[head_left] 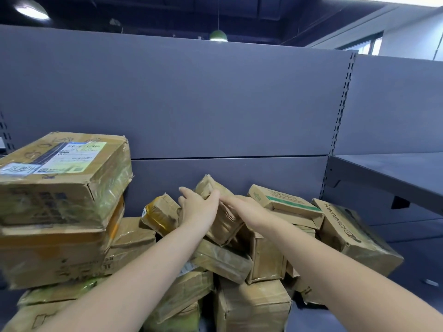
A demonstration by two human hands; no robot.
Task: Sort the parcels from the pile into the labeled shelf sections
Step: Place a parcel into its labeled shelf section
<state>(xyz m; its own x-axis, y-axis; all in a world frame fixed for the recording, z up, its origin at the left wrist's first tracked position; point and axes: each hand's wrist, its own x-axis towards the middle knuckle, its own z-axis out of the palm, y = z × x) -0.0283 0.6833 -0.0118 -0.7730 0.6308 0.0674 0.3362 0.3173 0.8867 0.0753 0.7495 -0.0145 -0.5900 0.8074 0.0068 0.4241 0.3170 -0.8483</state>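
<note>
A pile of taped brown cardboard parcels (223, 259) fills the lower middle of the view, leaning against the grey shelf back. On top of it lies a small tape-wrapped parcel (219, 219), tilted with one corner up. My left hand (199, 209) holds its left side, thumb across the upper edge. My right hand (242, 207) rests on its right side, fingers reaching toward the left thumb; whether they curl round the parcel I cannot tell.
Two big boxes (62, 178) are stacked at the left, the upper one bearing a shipping label. A green-striped box (287, 202) and a printed box (354, 233) lie at the right. A bare grey shelf board (393, 171) juts out at the right.
</note>
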